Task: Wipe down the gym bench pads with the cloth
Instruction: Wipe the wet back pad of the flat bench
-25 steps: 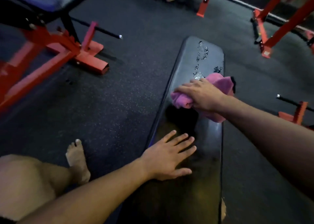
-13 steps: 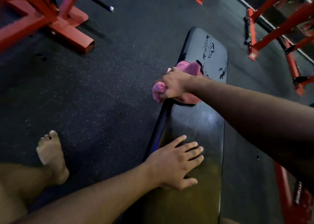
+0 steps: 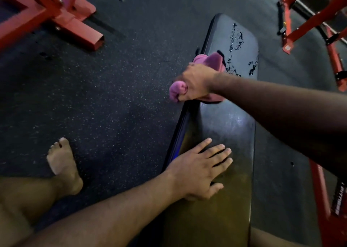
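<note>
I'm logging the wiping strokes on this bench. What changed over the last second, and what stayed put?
The right hand dragged the pink cloth from the middle of the black padded gym bench across to its left edge, where the bunched end now overhangs; its fingers went from lying over the cloth to a curled grip. The left hand stayed flat on the pad, and the wet droplets at the far end remain unwiped.

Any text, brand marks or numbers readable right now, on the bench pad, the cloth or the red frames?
No readable text in this view.
Bench pad: no label showing, only wet patches at the far end.
Cloth: plain pink, no tag visible.
Red frame at lower right: white marks on a dark part, too blurred to read.
Red frame at upper right: a pale patch, too small to read.
</note>
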The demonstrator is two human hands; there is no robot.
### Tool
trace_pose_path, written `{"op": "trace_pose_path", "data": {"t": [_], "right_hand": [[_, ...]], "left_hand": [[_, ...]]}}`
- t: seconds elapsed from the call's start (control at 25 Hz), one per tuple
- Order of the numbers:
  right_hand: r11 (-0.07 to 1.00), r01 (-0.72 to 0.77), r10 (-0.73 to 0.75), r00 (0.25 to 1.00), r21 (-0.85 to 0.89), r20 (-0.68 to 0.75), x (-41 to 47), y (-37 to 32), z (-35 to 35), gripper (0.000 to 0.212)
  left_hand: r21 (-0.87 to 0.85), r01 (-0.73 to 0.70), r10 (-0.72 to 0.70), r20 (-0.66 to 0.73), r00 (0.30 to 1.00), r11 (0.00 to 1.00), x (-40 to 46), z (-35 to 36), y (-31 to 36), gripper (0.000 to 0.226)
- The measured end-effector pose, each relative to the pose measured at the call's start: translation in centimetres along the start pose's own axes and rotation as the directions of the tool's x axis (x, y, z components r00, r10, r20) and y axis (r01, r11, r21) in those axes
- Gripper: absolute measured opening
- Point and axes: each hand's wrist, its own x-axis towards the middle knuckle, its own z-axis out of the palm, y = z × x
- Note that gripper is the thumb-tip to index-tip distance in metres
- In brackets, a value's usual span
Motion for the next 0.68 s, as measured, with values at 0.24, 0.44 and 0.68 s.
{"op": "trace_pose_path", "data": {"t": [0.24, 0.44, 0.68], "right_hand": [[0.951, 0.286, -0.296, 0.952, 0.119, 0.075, -2.8, -6.1, 2.1, 0.038], [0.995, 0.040, -0.032, 0.995, -0.087, 0.090, 0.8, -1.6, 0.4, 0.040], [0.967, 0.239, -0.237, 0.971, 0.094, -0.029, -2.5, -4.9, -2.6, 0.023]], "left_hand": [[-0.039, -0.006, 0.006, -0.008, 1.000, 0.999, 0.3, -0.3, -0.1, 0.075], [0.009, 0.006, -0.007, 0.017, 1.000, 1.000, -0.1, -0.3, 0.0, 0.074], [0.043, 0.021, -0.024, 0.064, 0.998, 0.999, -2.9, -0.9, 3.5, 0.069]]}}
